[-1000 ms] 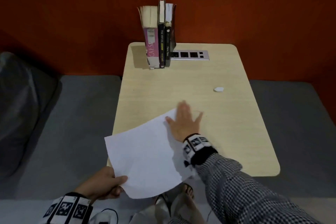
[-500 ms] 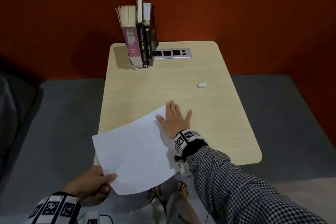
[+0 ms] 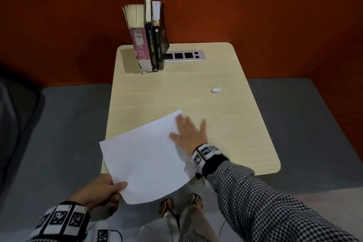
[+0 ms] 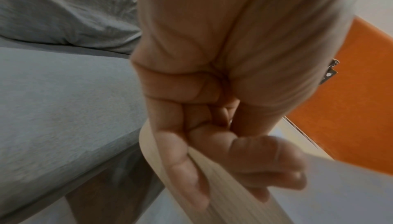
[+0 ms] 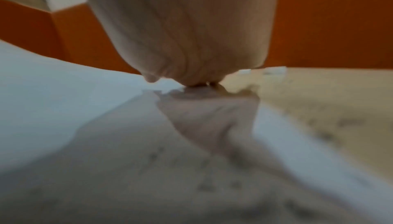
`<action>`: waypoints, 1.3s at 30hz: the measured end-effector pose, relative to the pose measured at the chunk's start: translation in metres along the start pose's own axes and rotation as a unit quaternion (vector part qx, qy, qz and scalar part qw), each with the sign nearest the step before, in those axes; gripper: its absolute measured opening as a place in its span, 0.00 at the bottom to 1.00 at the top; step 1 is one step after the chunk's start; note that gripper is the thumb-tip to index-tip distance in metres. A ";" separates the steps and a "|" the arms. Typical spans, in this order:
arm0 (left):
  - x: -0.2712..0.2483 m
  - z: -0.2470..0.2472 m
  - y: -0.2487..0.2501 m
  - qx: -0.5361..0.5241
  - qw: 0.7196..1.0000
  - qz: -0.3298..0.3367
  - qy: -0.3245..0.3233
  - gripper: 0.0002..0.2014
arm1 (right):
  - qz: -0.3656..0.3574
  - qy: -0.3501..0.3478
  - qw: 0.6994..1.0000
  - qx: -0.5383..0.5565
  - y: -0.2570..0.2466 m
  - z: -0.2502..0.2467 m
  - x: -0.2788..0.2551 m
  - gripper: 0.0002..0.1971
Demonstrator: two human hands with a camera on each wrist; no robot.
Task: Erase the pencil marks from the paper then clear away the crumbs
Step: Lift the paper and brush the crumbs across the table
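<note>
A white sheet of paper (image 3: 145,159) lies askew on the near left of the pale wooden table (image 3: 245,143) and overhangs its front edge. My left hand (image 3: 110,188) pinches the sheet's near left corner, thumb on top; in the left wrist view the thumb (image 4: 276,160) presses on the paper (image 4: 351,194). My right hand (image 3: 188,129) lies flat and blurred, with straight fingers, across the sheet's right edge. Its palm presses on the paper (image 5: 63,93) in the right wrist view. A few dark crumbs (image 3: 214,117) lie on the table right of that hand. A small white eraser (image 3: 216,90) lies farther back.
Three books (image 3: 149,45) stand upright at the table's back left, against the orange wall. Beside them a silver socket strip (image 3: 184,56) is set into the tabletop. Grey cushioned seating (image 3: 64,133) flanks the table on both sides. My sandalled feet (image 3: 180,204) show below the front edge.
My right hand has slid a little back toward me along the paper's right edge. The left hand keeps its pinch on the corner. The head view has shifted.
</note>
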State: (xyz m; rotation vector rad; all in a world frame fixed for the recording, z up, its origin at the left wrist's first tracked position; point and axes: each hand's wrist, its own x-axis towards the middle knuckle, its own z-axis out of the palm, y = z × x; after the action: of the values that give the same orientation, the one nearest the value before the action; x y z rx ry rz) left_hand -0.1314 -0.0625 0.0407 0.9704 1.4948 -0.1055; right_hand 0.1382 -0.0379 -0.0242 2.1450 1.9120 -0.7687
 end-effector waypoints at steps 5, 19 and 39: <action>0.000 0.000 0.003 0.024 1.000 0.004 -0.003 0.23 | -0.056 -0.012 0.998 -0.039 -0.023 -0.007 0.005 0.35; 0.006 0.004 0.005 0.020 0.999 0.021 0.020 0.22 | -0.206 -0.009 0.978 -0.025 -0.027 0.042 -0.091 0.34; 0.009 0.002 -0.002 0.022 0.999 0.019 0.019 0.19 | 0.023 0.035 0.998 -0.037 0.060 0.009 -0.049 0.39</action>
State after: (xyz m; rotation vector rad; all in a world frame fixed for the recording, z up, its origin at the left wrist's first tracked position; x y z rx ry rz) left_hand -0.1300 -0.0603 0.0319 1.0408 1.5123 -0.0928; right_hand 0.1912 -0.0947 -0.0210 2.1907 1.8871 -0.6127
